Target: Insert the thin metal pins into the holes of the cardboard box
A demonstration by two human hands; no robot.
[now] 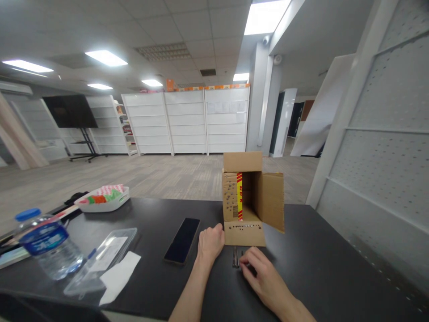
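Resting on the black table beside the box's lower flap, my left hand [211, 242] is curled closed; whether its fingers hold anything is hidden. My right hand [261, 270] has thumb and forefinger drawn together just right of several thin dark metal pins [235, 258], which look like nails or screws and lie side by side. Whether a small pin sits between those fingertips I cannot make out. A cardboard box [230, 192] stands in front of both hands, its opening toward me and its flaps spread. Small holes and round metal dots mark its left and lower flaps.
A dark phone [182, 240] lies left of my left hand. Farther left are a clear plastic case [114, 250], white paper [121, 277], a water bottle [50, 243] and a white basket [103, 205] with colourful contents. A perforated panel [382, 179] rises at the right.
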